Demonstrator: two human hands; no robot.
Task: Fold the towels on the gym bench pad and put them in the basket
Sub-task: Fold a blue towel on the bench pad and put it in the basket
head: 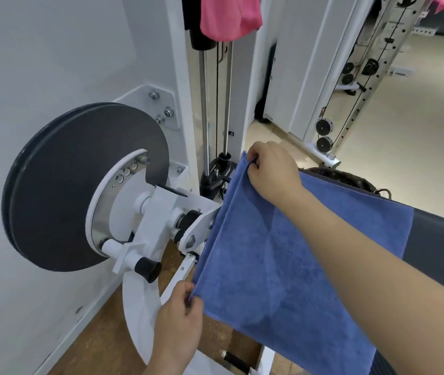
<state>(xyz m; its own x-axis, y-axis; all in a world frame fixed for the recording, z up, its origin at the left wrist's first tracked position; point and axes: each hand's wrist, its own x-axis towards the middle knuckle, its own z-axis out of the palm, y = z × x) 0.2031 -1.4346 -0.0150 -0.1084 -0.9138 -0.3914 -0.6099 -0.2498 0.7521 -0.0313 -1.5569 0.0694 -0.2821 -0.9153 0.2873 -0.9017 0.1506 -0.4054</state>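
Crowding the towel (283, 266): white lever arm (158, 209), dark disc (61, 190).

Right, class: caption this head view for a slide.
Left hand and right hand pinch corners of a blue towel over the bench pad.

The right arm extends bare from the lower right edge, forward and to the left, with the forearm straight and the wrist slightly bent. The right hand (272, 171) shows its back, knuckles up, and its fingers (256, 154) are curled down, pinching the far corner of the blue towel (283, 253). The left hand (180, 318) sits low and close to the body, its forearm rising from the bottom edge (only a short stretch shows). Its thumb and fingers (188, 290) are curled together, pinching the towel's near corner. The two hands are well apart, both on the cloth's left edge.
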